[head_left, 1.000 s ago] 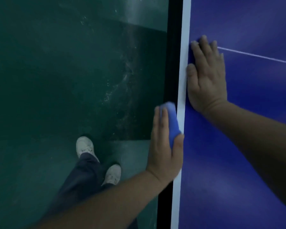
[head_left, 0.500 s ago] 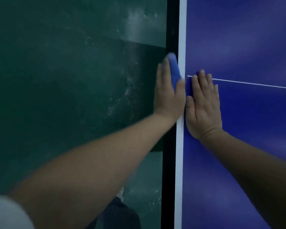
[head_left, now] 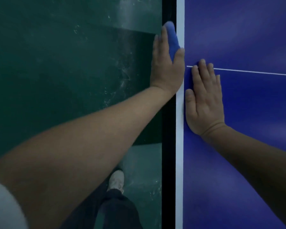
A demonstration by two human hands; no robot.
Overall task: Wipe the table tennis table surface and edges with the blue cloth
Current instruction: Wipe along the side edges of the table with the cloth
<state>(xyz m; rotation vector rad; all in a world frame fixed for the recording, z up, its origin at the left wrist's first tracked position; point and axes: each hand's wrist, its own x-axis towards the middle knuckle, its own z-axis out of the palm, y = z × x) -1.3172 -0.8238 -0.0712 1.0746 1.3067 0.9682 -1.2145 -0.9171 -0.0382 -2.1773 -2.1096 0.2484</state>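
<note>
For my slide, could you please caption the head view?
Left hand holds blue cloth against table edge; right hand flat on top.

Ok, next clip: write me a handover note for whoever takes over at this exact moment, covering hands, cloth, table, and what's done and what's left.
Left hand: holds the blue cloth against the table's side edge, thumb over the white border.
Right hand: flat on the blue table top, fingertips at the thin white line, holding nothing.
Done: cannot tell how much is already wiped.
Left: probably the edge beyond the cloth, then the top surface.
</note>
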